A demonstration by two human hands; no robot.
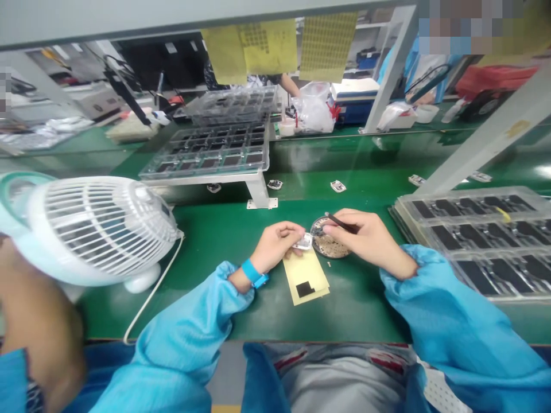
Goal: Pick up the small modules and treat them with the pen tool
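Observation:
Between the thumb and fingers of my left hand (278, 244) is a small white plastic housing (303, 241), held above the top of a yellow sheet (306, 272). A black rectangular sticker (305, 288) lies on the sheet's lower part. My right hand (361, 232) is closed around dark tweezers (340, 222), whose tips are hard to make out. Under its fingertips stands a round dish (331, 248) of small brownish parts. The two hands are close together but apart, with the dish's left edge near the housing.
A white fan (107, 226) stands at the left, its cord (150, 295) running to the table edge. Stacked clear trays (486, 229) of black pieces lie at the right. More trays (215, 146) rest on a raised stand. Several small white housings (338, 186) lie along the back strip.

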